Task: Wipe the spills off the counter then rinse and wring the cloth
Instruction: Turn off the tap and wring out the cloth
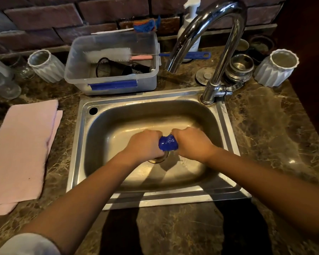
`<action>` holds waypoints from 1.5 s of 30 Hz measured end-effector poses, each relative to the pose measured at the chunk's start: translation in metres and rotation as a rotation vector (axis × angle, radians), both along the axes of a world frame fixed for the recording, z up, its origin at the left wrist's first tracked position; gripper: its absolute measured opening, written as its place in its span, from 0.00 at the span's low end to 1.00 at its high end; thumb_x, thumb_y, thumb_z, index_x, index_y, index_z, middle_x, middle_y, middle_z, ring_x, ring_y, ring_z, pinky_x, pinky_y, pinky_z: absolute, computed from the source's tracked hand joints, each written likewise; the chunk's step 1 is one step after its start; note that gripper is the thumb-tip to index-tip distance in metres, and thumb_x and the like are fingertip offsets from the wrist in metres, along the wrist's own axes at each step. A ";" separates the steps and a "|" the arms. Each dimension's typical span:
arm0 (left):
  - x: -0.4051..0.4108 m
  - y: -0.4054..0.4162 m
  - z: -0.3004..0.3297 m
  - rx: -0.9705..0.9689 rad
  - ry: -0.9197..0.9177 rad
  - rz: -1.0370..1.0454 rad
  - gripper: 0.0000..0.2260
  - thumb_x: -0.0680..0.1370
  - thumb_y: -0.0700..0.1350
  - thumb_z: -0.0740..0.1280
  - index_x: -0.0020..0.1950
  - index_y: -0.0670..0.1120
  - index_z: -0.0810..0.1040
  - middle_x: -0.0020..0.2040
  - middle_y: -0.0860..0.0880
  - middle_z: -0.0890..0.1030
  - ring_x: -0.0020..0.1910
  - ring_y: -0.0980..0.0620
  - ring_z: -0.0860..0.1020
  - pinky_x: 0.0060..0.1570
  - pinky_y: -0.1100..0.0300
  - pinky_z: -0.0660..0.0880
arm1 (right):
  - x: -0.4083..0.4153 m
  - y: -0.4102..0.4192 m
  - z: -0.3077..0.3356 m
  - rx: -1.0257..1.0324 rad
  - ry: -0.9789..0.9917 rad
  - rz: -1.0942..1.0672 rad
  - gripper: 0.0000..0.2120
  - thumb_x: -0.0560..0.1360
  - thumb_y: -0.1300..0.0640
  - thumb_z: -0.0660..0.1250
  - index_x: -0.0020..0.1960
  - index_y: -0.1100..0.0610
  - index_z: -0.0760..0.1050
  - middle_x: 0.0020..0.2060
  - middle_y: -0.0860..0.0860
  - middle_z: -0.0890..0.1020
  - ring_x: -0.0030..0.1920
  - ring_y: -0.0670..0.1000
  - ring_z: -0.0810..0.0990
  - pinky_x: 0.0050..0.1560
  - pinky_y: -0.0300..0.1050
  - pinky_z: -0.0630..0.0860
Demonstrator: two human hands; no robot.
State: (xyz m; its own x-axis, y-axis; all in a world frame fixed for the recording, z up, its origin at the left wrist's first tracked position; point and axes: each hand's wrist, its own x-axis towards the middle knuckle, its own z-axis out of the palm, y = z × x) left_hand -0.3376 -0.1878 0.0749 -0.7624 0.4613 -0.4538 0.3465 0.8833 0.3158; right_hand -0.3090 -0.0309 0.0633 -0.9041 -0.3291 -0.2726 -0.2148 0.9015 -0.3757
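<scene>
A wet blue cloth (168, 143) is bunched into a tight roll over the middle of the steel sink (81, 144). My left hand (145, 144) grips its left end and my right hand (192, 142) grips its right end, both fists curled round it. Only a short stretch of cloth shows between the hands. The drain (159, 159) lies just below them, partly hidden. The chrome tap (215, 52) arches above the sink's back right corner; no water is seen running from its spout. The brown marble counter (265, 126) surrounds the sink.
A folded pink towel (24, 151) lies on the counter to the left. A clear plastic tub (110, 63) with brushes and a mesh cup stands behind the sink. White ribbed vases (46, 65) (276, 68), glass jars, a soap pump bottle (190, 24) and steel strainers (239, 68) line the brick wall.
</scene>
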 end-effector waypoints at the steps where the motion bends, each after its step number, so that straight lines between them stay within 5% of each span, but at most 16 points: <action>1: -0.003 0.000 0.002 -0.036 0.142 -0.091 0.14 0.70 0.50 0.69 0.52 0.48 0.74 0.44 0.50 0.79 0.42 0.51 0.77 0.39 0.59 0.71 | -0.002 -0.002 0.002 -0.117 -0.130 -0.079 0.11 0.71 0.56 0.69 0.51 0.57 0.72 0.42 0.52 0.80 0.44 0.52 0.79 0.39 0.42 0.74; 5: -0.015 -0.013 0.001 0.171 0.571 -0.437 0.13 0.69 0.46 0.73 0.50 0.44 0.76 0.42 0.45 0.82 0.39 0.45 0.80 0.34 0.56 0.75 | 0.002 0.001 0.015 -0.764 -0.769 -0.400 0.07 0.70 0.66 0.67 0.39 0.57 0.71 0.23 0.48 0.72 0.20 0.44 0.68 0.21 0.35 0.62; 8: -0.023 -0.021 -0.008 0.435 0.770 -0.693 0.16 0.63 0.43 0.77 0.44 0.43 0.74 0.33 0.44 0.80 0.29 0.45 0.78 0.26 0.56 0.75 | 0.018 0.000 0.013 -1.133 -1.198 -0.442 0.05 0.73 0.67 0.62 0.43 0.58 0.69 0.21 0.47 0.70 0.18 0.43 0.65 0.18 0.33 0.59; 12: -0.021 -0.020 -0.005 0.485 0.811 -0.823 0.21 0.66 0.44 0.76 0.51 0.43 0.68 0.32 0.44 0.79 0.27 0.46 0.77 0.23 0.56 0.75 | 0.033 -0.011 -0.003 -1.516 -1.530 -0.302 0.06 0.70 0.60 0.69 0.39 0.55 0.72 0.20 0.46 0.73 0.17 0.42 0.68 0.18 0.30 0.60; 17: -0.020 -0.023 -0.004 0.492 0.870 -0.851 0.22 0.69 0.41 0.73 0.58 0.44 0.67 0.30 0.44 0.76 0.25 0.47 0.72 0.20 0.58 0.70 | 0.037 -0.016 -0.012 -1.653 -1.579 -0.243 0.10 0.68 0.58 0.72 0.36 0.54 0.70 0.21 0.45 0.73 0.17 0.41 0.69 0.18 0.31 0.60; 20: -0.019 -0.029 -0.010 0.457 0.852 -0.847 0.19 0.69 0.45 0.73 0.55 0.44 0.69 0.32 0.44 0.77 0.26 0.47 0.73 0.21 0.59 0.70 | 0.032 -0.011 -0.011 -1.574 -1.523 -0.318 0.11 0.68 0.58 0.72 0.43 0.57 0.71 0.22 0.46 0.73 0.18 0.41 0.68 0.17 0.29 0.60; 24: -0.010 -0.045 -0.027 0.257 0.759 -0.511 0.14 0.71 0.53 0.66 0.50 0.47 0.71 0.33 0.48 0.78 0.27 0.47 0.76 0.24 0.59 0.66 | 0.021 0.000 -0.001 -1.363 -1.142 -0.680 0.16 0.73 0.61 0.66 0.59 0.57 0.68 0.29 0.51 0.75 0.22 0.42 0.68 0.20 0.30 0.64; 26: 0.001 -0.047 -0.032 0.223 0.589 -0.148 0.13 0.74 0.56 0.63 0.51 0.48 0.73 0.36 0.51 0.80 0.32 0.49 0.79 0.28 0.61 0.66 | 0.019 0.002 0.004 -1.273 -0.856 -0.801 0.25 0.73 0.62 0.67 0.67 0.52 0.64 0.36 0.54 0.77 0.24 0.45 0.72 0.23 0.35 0.70; 29: 0.017 -0.034 -0.030 0.519 -0.059 0.508 0.09 0.74 0.52 0.68 0.48 0.47 0.75 0.34 0.52 0.77 0.30 0.53 0.75 0.31 0.60 0.69 | 0.022 -0.001 0.003 -0.797 -0.294 -0.588 0.41 0.69 0.60 0.73 0.72 0.42 0.53 0.56 0.53 0.74 0.43 0.48 0.78 0.40 0.42 0.79; 30: 0.020 -0.031 -0.027 0.722 -0.356 0.710 0.10 0.73 0.51 0.69 0.45 0.46 0.74 0.30 0.51 0.75 0.26 0.53 0.72 0.28 0.60 0.67 | 0.024 -0.001 -0.004 -0.550 -0.106 -0.428 0.46 0.67 0.57 0.74 0.73 0.40 0.48 0.65 0.54 0.67 0.57 0.51 0.75 0.53 0.47 0.78; 32: 0.027 -0.028 -0.020 0.978 -0.963 0.938 0.13 0.70 0.54 0.69 0.41 0.45 0.73 0.26 0.50 0.72 0.21 0.55 0.67 0.22 0.63 0.63 | 0.027 -0.004 -0.016 -0.169 0.172 -0.142 0.50 0.65 0.50 0.74 0.74 0.41 0.43 0.75 0.57 0.53 0.74 0.59 0.55 0.70 0.58 0.60; 34: 0.036 -0.026 -0.016 1.130 -1.465 0.886 0.13 0.70 0.53 0.70 0.40 0.43 0.74 0.25 0.50 0.72 0.20 0.56 0.67 0.21 0.66 0.63 | 0.025 -0.004 -0.020 -0.043 0.376 0.057 0.48 0.65 0.46 0.74 0.75 0.45 0.47 0.76 0.57 0.48 0.75 0.60 0.45 0.71 0.62 0.49; 36: 0.045 -0.020 -0.012 1.235 -1.747 0.670 0.13 0.74 0.53 0.65 0.43 0.43 0.74 0.27 0.51 0.73 0.20 0.57 0.67 0.22 0.67 0.62 | 0.018 -0.002 -0.016 -0.093 0.576 0.176 0.39 0.67 0.48 0.73 0.72 0.49 0.57 0.73 0.58 0.55 0.74 0.60 0.51 0.71 0.64 0.49; 40: 0.058 -0.009 -0.005 1.318 -1.981 0.403 0.13 0.77 0.52 0.61 0.43 0.42 0.71 0.27 0.51 0.69 0.21 0.58 0.64 0.22 0.68 0.60 | 0.004 0.002 -0.001 -0.241 0.931 0.291 0.12 0.74 0.59 0.68 0.56 0.55 0.70 0.48 0.57 0.81 0.58 0.58 0.76 0.68 0.64 0.61; 43: 0.060 -0.010 -0.008 1.269 -2.083 0.363 0.10 0.76 0.49 0.62 0.43 0.41 0.71 0.27 0.51 0.70 0.22 0.57 0.65 0.23 0.67 0.62 | 0.002 0.002 0.010 -0.300 0.824 0.356 0.06 0.74 0.62 0.65 0.49 0.58 0.69 0.37 0.57 0.79 0.41 0.55 0.77 0.60 0.58 0.73; 45: 0.056 -0.016 -0.010 1.152 -1.983 0.381 0.09 0.74 0.47 0.64 0.43 0.42 0.73 0.29 0.51 0.74 0.22 0.58 0.66 0.23 0.67 0.62 | 0.002 0.005 0.018 -0.254 0.664 0.406 0.03 0.75 0.58 0.61 0.46 0.58 0.69 0.35 0.56 0.76 0.37 0.52 0.72 0.40 0.52 0.78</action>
State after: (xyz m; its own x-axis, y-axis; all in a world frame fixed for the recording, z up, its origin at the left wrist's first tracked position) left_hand -0.2819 -0.2034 0.0647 0.0428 0.9722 -0.2300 -0.9814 0.0840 0.1725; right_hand -0.3066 -0.0254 0.0816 -0.6481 -0.6451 0.4048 -0.7558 0.6104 -0.2372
